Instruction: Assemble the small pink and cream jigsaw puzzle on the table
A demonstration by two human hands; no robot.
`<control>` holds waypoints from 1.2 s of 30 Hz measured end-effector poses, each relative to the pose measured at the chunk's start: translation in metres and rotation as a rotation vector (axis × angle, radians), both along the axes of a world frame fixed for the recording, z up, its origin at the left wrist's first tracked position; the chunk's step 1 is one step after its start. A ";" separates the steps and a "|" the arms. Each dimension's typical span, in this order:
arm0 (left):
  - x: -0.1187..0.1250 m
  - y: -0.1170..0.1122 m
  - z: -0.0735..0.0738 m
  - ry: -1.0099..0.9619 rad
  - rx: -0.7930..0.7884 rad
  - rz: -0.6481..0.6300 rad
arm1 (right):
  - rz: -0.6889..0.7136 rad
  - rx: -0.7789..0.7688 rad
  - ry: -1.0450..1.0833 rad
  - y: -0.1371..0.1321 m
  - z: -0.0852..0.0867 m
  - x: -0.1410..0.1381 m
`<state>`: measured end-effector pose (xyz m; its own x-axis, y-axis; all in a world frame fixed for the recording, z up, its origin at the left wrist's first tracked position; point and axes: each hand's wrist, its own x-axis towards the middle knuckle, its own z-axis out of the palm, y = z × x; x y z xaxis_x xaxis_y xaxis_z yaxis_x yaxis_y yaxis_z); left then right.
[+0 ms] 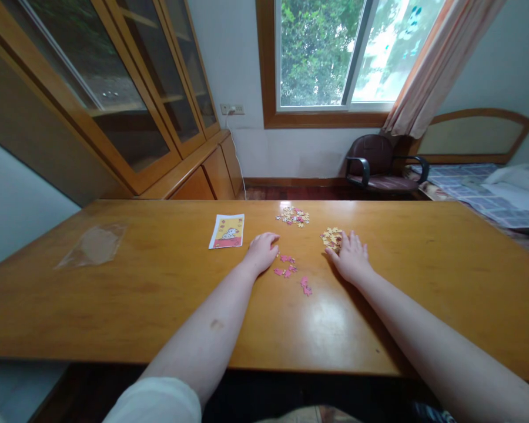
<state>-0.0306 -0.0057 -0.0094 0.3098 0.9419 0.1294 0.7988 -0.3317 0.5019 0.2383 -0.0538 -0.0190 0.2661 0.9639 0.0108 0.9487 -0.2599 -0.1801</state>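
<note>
Both my arms reach out over a long wooden table. My left hand rests palm down with its fingers curled loosely, just left of several loose pink puzzle pieces; it holds nothing I can see. My right hand lies flat with fingers stretched forward, its fingertips touching a small heap of yellow puzzle pieces. A further heap of mixed pieces lies beyond, near the table's far edge. A printed picture card lies flat to the left of my left hand.
A crumpled clear plastic bag lies on the table's left part. Glass-fronted wooden cabinets stand at the left wall. Behind the table are a dark armchair, a window and a bed at the right.
</note>
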 end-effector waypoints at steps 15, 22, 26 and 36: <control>-0.003 -0.002 0.009 -0.032 -0.004 -0.084 | 0.056 0.070 -0.013 0.019 0.022 -0.022; -0.015 -0.012 0.022 0.199 -0.065 -0.091 | 0.635 -0.156 0.042 -0.040 0.025 -0.066; -0.022 -0.014 0.020 0.345 -0.219 -0.215 | 0.689 -0.229 0.016 -0.045 0.018 -0.067; -0.001 -0.014 0.006 0.367 -0.183 -0.241 | 0.580 -0.038 0.022 -0.014 0.014 -0.060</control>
